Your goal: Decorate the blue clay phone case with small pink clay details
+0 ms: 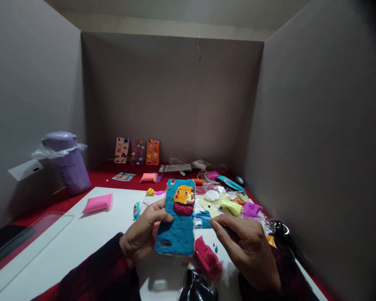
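Note:
My left hand (145, 229) grips a phone case (177, 234) by its left side, thumb on the front, and holds it tilted up above the table. Blue clay covers the case. On it sit a yellow-orange clay face (182, 194) and a dark red clay band (183, 208) below. My right hand (246, 244) pinches a thin blue modelling tool (202, 217), whose tip is at the case's right edge, beside the red band. Whether the tip touches the clay I cannot tell. Under the hands lies a crimson clay packet (207, 257).
A white board (109, 234) covers the red tablecloth (105, 173). Pink clay (97, 203) lies left; yellow (231, 205) and purple packets (251, 210) lie right. Three decorated cases (138, 151) lean on the back wall. A purple tumbler (69, 165) stands left, a black bag (198, 288) in front.

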Available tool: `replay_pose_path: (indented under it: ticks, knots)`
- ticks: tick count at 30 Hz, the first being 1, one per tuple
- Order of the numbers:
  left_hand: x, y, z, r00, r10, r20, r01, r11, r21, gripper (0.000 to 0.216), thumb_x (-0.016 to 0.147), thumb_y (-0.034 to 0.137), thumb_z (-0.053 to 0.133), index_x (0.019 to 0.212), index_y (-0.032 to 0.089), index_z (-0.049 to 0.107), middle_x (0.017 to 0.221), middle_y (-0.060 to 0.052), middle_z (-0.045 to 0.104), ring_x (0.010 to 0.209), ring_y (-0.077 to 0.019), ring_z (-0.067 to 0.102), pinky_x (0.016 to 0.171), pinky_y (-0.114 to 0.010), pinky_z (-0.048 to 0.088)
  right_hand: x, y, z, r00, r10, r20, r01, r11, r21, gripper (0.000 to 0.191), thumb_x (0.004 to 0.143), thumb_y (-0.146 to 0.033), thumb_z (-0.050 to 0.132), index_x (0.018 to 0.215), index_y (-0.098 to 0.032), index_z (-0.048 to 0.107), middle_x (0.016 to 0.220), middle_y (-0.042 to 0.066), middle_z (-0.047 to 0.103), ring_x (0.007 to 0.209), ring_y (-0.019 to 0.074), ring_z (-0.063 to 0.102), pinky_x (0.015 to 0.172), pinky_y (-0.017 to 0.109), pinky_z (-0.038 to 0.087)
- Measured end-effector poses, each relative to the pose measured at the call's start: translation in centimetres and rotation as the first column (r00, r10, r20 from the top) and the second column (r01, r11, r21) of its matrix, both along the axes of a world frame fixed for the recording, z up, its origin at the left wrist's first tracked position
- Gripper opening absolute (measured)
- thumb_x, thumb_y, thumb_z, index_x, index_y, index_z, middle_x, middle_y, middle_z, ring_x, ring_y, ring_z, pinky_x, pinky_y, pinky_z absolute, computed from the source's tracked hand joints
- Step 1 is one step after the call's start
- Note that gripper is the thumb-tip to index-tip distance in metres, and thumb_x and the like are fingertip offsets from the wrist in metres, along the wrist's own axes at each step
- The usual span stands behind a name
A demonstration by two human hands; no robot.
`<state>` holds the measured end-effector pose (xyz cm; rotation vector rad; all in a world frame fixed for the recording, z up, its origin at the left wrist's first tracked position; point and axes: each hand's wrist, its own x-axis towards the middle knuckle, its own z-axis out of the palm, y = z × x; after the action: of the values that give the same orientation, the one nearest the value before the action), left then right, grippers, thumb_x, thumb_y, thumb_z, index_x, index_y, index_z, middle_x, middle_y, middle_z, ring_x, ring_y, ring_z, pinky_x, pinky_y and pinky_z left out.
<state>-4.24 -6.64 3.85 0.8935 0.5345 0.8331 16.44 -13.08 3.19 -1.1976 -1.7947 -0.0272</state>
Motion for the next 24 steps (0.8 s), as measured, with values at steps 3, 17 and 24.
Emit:
replay_pose_path:
  ticks: [3,17,24]
  knots:
    - [0.03,0.05,0.0,1.0,0.012,-0.005,-0.012,1.0,0.006,0.047,0.068,0.002,0.053,0.113,0.016,0.059,0.086,-0.009,0.069,0.073,-0.0202,0.065,0.062,-0.029,0.049,0.15,0.01,-0.02,1.0,0.004,-0.024,-0.003,0.999,0.05,0.016,0.085,-0.023,0.056,0.072,-0.018,0.066,0.061,0.0,0.065,0.05,0.0119,0.057,0.052,0.025,0.039]
    - [0.04,-0.08,-0.01,0.999,-0.018,0.027,0.018,1.0,-0.003,0.048,0.07,0.002,0.052,0.114,0.016,0.058,0.088,-0.009,0.069,0.076,-0.02,0.064,0.067,-0.031,0.05,-0.02,-0.05,0.04,1.0,0.022,0.016,-0.024,0.996,0.085,0.015,0.084,-0.02,0.057,0.073,-0.018,0.066,0.061,0.001,0.067,0.051,0.0126,0.059,0.051,0.025,0.04]
    - [-0.05,-0.17,0.0,1.0,0.003,-0.018,-0.003,1.0,0.002,0.048,0.068,0.003,0.053,0.114,0.015,0.059,0.086,-0.009,0.069,0.072,-0.021,0.065,0.065,-0.033,0.05,0.13,-0.05,-0.14,0.999,0.033,0.031,-0.036,0.996,0.08,0.016,0.084,-0.02,0.056,0.073,-0.019,0.068,0.06,0.001,0.066,0.052,0.0131,0.059,0.052,0.025,0.04]
